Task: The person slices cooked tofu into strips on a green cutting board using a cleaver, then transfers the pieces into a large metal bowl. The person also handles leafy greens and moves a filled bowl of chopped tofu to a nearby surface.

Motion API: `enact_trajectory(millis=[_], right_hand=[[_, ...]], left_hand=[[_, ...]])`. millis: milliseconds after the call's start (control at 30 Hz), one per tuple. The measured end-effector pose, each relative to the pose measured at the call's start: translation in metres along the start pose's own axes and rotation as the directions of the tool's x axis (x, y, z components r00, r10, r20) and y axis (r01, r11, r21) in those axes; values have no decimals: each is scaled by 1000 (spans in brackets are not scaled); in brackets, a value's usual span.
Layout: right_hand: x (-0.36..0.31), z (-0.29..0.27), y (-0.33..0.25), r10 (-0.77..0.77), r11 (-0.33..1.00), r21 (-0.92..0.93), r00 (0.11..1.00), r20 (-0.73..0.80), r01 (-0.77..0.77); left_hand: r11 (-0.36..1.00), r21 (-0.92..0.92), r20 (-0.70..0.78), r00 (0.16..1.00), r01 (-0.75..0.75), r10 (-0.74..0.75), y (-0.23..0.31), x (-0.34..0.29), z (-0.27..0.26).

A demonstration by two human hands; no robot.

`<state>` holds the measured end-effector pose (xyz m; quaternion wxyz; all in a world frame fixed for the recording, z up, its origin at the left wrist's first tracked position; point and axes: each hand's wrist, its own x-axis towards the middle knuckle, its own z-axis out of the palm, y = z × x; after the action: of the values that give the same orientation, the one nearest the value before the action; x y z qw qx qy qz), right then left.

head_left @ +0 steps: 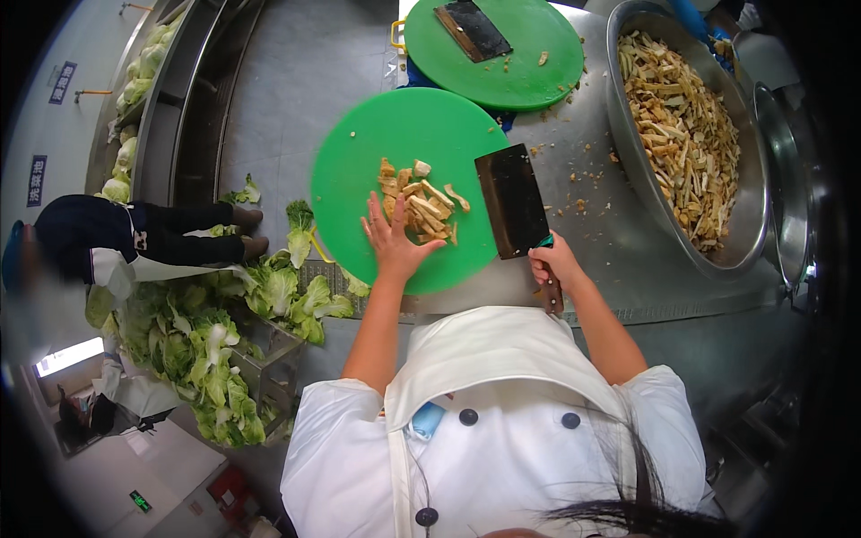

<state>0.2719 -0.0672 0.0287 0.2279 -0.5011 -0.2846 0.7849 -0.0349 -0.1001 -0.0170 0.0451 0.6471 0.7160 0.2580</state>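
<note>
My left hand (398,240) lies with fingers spread at the near side of a small pile of pale brown food strips (421,202); its fingertips touch some of them. The strips rest on a round green cutting board (359,143); what food they are I cannot tell for sure. My right hand (558,262) is closed around the handle of a cleaver (513,202). The cleaver's broad dark blade lies over the right edge of the board, apart from the strips.
Beyond is a second green board (547,45) bearing another cleaver (471,31). A large metal basin (758,215) full of cut strips stands on the steel table (583,161) at right, near a blue-gloved hand (689,18). At left, a person (99,238) stands by leafy cabbages (206,359).
</note>
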Motion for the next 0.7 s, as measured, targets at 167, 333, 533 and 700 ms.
enact_trajectory(millis=[167, 333, 533, 700], right_hand=[[14, 20, 8, 109, 991, 79, 993, 34, -111], [27, 56, 10, 163, 987, -16, 983, 82, -163], [40, 88, 14, 159, 987, 13, 985, 68, -160], [47, 105, 11, 140, 990, 9, 987, 77, -141]], left_hand=[[997, -46, 8, 998, -65, 65, -11, 37, -5], [984, -96, 49, 987, -148, 153, -10, 61, 6], [965, -134, -39, 974, -225, 222, -3, 68, 10], [956, -199, -113, 974, -218, 198, 2, 69, 22]])
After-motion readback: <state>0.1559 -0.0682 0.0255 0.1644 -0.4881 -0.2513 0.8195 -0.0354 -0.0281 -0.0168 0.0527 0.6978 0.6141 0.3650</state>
